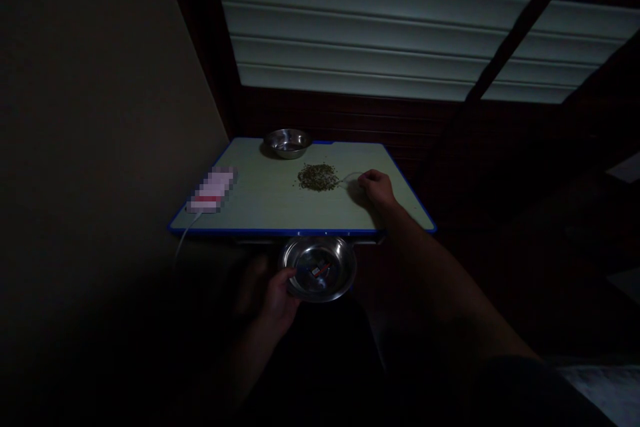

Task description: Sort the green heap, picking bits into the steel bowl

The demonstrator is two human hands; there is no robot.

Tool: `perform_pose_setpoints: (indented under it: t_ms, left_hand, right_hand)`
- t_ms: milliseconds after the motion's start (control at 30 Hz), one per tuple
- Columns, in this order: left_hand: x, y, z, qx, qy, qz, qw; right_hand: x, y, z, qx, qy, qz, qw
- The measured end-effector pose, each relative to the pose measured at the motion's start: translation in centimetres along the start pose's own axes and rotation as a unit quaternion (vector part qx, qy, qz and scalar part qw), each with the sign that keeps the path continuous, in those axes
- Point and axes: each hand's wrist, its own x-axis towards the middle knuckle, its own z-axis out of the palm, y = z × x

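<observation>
My left hand (281, 300) grips the rim of a shiny metal bowl (345, 267), thumb over the edge, just below the table's front edge. A small printed label shows inside that bowl. Over the right part of the table, my right hand (376, 188) is closed on the handle of a spoon (350, 177). The spoon's far end reaches the right side of a pile of small greenish-brown grains (316, 177), where its tip is hard to make out. The grains lie loose on the pale tabletop (265, 203).
A second metal bowl (289, 144) stands at the table's back left. On the left side lies a blurred-out phone-like object (212, 189) with a white cable (183, 235) hanging off the front edge. A wall (115, 113) rises at the left, and louvred panels (360, 40) stand behind.
</observation>
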Motion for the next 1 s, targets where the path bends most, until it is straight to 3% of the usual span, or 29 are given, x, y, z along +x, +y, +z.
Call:
perform_pose_setpoints:
  t_ms: [533,1000]
  left_hand:
    - [1.5,0.8,-0.6,0.015,-0.041,0.022,0.999]
    - [3.5,-0.3,-1.7,-0.018,-0.08,0.061,0.995]
  right_hand:
    - [-0.4,-0.4,0.1,0.004,0.008,0.002,1.0]
    - [-0.8,-0.1,0.3,-0.06,-0.032,-0.097,0.993]
